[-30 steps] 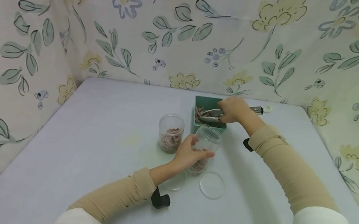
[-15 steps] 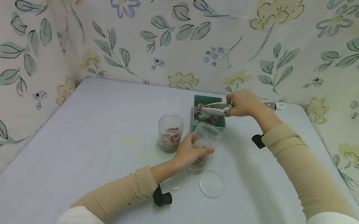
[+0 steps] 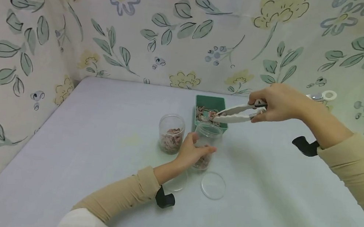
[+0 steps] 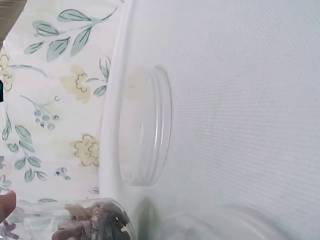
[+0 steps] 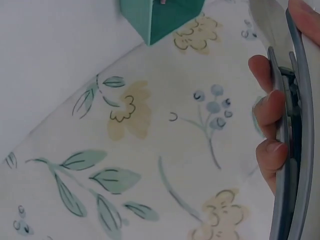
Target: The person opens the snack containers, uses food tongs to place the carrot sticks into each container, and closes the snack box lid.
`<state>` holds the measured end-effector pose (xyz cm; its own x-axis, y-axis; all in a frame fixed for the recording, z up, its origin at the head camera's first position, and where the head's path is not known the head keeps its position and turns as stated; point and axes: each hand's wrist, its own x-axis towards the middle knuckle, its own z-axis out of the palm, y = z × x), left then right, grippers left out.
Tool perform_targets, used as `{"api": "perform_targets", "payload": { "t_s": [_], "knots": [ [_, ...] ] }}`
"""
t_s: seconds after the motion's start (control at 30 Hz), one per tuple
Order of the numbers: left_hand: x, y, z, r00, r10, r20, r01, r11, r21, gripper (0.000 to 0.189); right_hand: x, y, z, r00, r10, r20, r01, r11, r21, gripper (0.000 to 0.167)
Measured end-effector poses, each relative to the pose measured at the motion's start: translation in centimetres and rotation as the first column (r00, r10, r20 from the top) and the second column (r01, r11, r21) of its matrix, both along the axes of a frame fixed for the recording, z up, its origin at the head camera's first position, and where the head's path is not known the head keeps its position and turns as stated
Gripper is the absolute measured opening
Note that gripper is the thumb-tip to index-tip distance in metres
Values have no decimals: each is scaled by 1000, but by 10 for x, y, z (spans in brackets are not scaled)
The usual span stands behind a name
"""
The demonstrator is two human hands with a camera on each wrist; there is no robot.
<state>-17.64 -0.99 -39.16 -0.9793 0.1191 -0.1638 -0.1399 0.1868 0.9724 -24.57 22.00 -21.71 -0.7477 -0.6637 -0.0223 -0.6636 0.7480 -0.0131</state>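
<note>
Saw at far left a first jar [image 3: 171, 131], clear and lidless, upright on the desk [image 3: 100, 127], partly filled with brownish-pink shreds [image 3: 171, 142]. Saw nearer the front a left lid [image 3: 177, 184], clear, flat, partly hidden. Found next the left hand [image 3: 191, 154], with fingers and thumb bent round a second jar [image 3: 208, 140], also open, shreds in its lower part; could not settle any slight lean in it. Found just behind a green box [image 3: 211, 101] with shreds over its floor; could not tell of contact between box and jar. Noted in front of the second jar a right lid [image 3: 213, 186], flat on the desk. Saw the tongs [image 3: 236, 118] reaching in from the right, tips narrowly parted over the box's near right part, beside a pinkish clump; could not tell of any firm bite on it. Saw at far right the right hand [image 3: 279, 103], fingers curled round the tongs' arms. Judged a spill likeliest: from too slack a squeeze, a drop of strands between box and jar. Feared also, from too low a swing, a knock of the tips against the second jar's rim, and, from a weak left hold, a toppled jar.
</note>
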Motion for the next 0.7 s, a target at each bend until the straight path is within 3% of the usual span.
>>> {"api": "perform_targets", "payload": {
  "t_s": [0.13, 0.23, 0.33, 0.43, 0.57, 0.7],
  "knots": [
    [-2, 1, 0, 998, 6, -69, -8, 999, -41, 80, 17, -12, 5, 996, 86, -32, -81, 987, 136, 29],
    [-2, 1, -2, 989, -18, -143, 8, 997, -70, 82, 29, -28, 5, 985, 158, -65, -138, 959, 248, 31],
    [-2, 0, -4, 977, -65, -203, 51, 996, -69, 82, 39, -45, 4, 967, 237, -95, -195, 925, 326, 30],
    [-2, 1, -5, 964, -117, -237, 106, 993, -56, 81, 45, -55, 3, 960, 261, -103, -207, 905, 371, 37],
    [-1, 1, -4, 957, -154, -244, 151, 988, -31, 80, 47, -56, 7, 982, 180, -56, -150, 927, 345, 48],
    [-1, 1, -6, 964, -149, -220, 153, 988, 0, 76, 40, -40, 21, 998, -11, 61, -5, 965, 263, 57]
  ]
}}
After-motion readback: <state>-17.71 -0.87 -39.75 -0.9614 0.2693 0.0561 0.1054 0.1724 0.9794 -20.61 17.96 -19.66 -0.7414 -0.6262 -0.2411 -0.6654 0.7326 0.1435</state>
